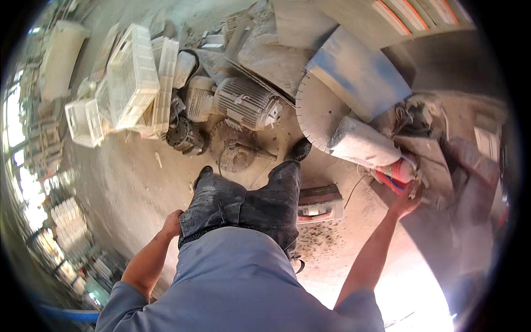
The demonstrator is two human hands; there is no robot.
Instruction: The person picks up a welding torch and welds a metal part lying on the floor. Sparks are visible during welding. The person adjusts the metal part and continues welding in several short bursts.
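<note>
My right hand [406, 202] is stretched out to the right, its fingers curled at the near end of a red and blue bundle [397, 172]. What the fingers grip there is too small to make out. The bundle lies against the end of a dusty pale block-shaped thing [365, 143]. Down at my left side, my left hand [173, 222] rests against my dark, dusty trousers [221, 203]; its fingers are mostly hidden.
Grey electric motors [246, 104] lie on the dusty floor ahead. A large toothed saw blade [318, 113] leans beside a blue-white panel [359, 72]. White plastic crates [133, 77] are stacked at the left. A red-grey case [319, 205] sits right of my legs.
</note>
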